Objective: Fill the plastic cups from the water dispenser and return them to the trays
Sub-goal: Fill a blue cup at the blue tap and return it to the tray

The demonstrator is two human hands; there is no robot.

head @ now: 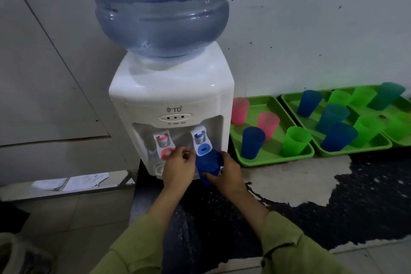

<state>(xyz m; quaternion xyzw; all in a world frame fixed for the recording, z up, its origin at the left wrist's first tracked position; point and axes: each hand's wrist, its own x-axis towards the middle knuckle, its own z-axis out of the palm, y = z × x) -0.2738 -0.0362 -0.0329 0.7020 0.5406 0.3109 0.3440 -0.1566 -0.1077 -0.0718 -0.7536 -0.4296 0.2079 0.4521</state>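
The right hand (pixel 229 176) was wrapped around a dark blue plastic cup (pixel 209 165), grasping it low on its body and holding it tilted just under the blue tap (pixel 202 143) of the white tabletop water dispenser (pixel 171 104); the fingers and the tap's paddle covered the cup's rim, so whether any water was running or how full the cup was could not be made out. The left hand (pixel 178 168) sat beside it in front of the red tap (pixel 164 143), fingers curled in loosely; whether they pinched anything or pressed on the lever could not be told, since the fingertips overlapped the dispenser's front. The drip tray below was mostly hidden behind both hands. An inverted blue water bottle (pixel 160 6) stood on top, its upper part cut off by the frame. To the right, three green trays lay side by side against the wall: the nearest tray (pixel 275 158) held two pink cups (pixel 268 125), a blue cup (pixel 252 142) and a green cup (pixel 294 141), one pink cup partly hidden by the dispenser. The middle tray (pixel 353 149) carried blue and green cups crowded together, and the far tray (pixel 400 142) ran off the right edge, its contents blurred. Olive sleeves (pixel 295 249) covered both forearms.
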